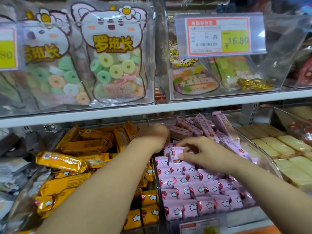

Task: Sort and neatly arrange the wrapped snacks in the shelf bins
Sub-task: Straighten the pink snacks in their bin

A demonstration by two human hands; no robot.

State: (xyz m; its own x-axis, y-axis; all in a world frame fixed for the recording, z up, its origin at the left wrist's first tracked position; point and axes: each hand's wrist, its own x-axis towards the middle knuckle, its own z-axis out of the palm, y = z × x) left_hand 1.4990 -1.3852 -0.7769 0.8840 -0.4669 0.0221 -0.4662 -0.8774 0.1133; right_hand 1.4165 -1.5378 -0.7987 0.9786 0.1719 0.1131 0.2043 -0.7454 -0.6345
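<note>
The right hand has its grip clamped in a pinch on a small pink wrapped snack in the clear plastic shelf bin; the left hand reaches beside it, grip hidden, cannot tell; orange wrapped bars fill the neighbouring bin

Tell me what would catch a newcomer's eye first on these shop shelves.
Low in the middle, over the clear plastic bin of pink wrapped snacks, the right hand pinches one pink packet while the left hand bends down beside it, fingers hidden. Left of them lies a jumble of orange wrapped bars. At upper left stand bear-shaped clear pouches of pastel ring candies.
</note>
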